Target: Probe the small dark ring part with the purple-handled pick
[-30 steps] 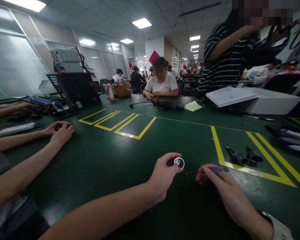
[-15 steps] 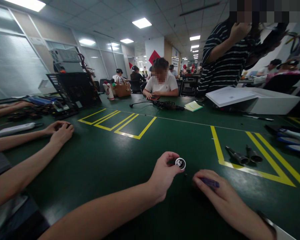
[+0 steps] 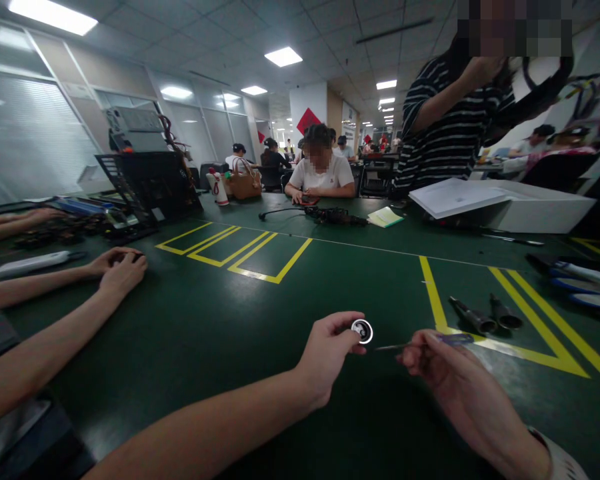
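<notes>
Between the thumb and fingers of my left hand point(image 3: 330, 353) is a small round part point(image 3: 363, 331) with a bright metal rim and a dark inside, its open face turned toward me. My right hand point(image 3: 455, 373) grips a screwdriver point(image 3: 455, 339) with a purple, partly see-through handle. Its thin shaft points left, and the tip is close to the round part; I cannot tell whether they touch. Beyond my right hand, two dark cone-shaped metal pieces point(image 3: 473, 316) lie inside a yellow tape outline point(image 3: 530, 353) on the green table point(image 3: 220, 333).
At the left, another person's hands point(image 3: 120, 270) rest on the table near a white handheld device point(image 3: 30, 264). A dark cabled assembly point(image 3: 335, 215) and a sticky-note pad point(image 3: 385, 217) lie across the table. A white box point(image 3: 540, 207) and blue-edged tools point(image 3: 585, 287) are at the right.
My right hand has lifted and turned, so the screwdriver's shaft now shows, aimed left at the round part. My left hand stays almost in place with the part.
</notes>
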The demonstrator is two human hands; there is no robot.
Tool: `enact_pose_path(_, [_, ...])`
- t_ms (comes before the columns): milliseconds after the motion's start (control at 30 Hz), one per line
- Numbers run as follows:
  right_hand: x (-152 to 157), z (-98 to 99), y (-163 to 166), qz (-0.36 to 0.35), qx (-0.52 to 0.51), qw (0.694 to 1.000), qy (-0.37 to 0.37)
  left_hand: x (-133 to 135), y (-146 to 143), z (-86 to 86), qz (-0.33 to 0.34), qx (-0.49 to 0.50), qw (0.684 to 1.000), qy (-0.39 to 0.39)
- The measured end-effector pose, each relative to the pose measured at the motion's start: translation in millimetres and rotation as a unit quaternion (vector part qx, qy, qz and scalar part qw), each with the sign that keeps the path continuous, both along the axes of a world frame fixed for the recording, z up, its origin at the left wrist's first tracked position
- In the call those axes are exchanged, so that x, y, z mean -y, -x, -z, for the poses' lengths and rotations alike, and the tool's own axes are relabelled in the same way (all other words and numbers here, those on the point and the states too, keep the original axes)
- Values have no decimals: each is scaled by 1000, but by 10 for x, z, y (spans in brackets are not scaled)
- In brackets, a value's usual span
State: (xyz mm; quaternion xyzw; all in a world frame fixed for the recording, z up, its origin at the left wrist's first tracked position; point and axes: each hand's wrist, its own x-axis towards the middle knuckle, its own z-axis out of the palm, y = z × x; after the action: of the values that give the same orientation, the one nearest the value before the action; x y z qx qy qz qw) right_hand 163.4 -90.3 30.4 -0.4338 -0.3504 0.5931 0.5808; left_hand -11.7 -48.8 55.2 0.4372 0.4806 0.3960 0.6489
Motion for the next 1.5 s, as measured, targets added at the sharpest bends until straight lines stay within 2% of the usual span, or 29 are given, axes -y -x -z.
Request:
enact_pose_path(67, [27, 1, -8, 10, 26, 997, -67, 2, 1, 16, 8, -7, 1000, -7])
enact_pose_path(167, [89, 27, -12, 4, 120, 980, -158, 14, 5, 44, 32, -17, 999, -21])
enact_pose_path(300, [172, 21, 7, -8, 281, 933, -224, 30, 14, 84, 53, -29, 997, -41])
enact_pose_path(400, [205, -21, 37, 8, 354, 899, -258, 32, 14, 107, 61, -24, 996, -53])
enact_pose_path(700, [264, -1, 37, 16, 461, 823, -332, 45, -2, 58, 60, -40, 994, -83])
enact_pose_path(1033, [300, -70, 89, 41, 514, 742, -428, 28, -18, 154, 44, -38, 992, -111])
enact_pose_path(1133, [308, -88, 111, 46, 516, 736, -435, 28, -18, 165, 51, -37, 991, -118])
enact_pose_path(1300, [369, -100, 121, 44, 520, 748, -410, 24, -19, 178, 53, -37, 991, -120])
enact_pose_path(1500, [354, -138, 123, 33, 519, 749, -412, 32, -28, 172, 47, -46, 990, -122])
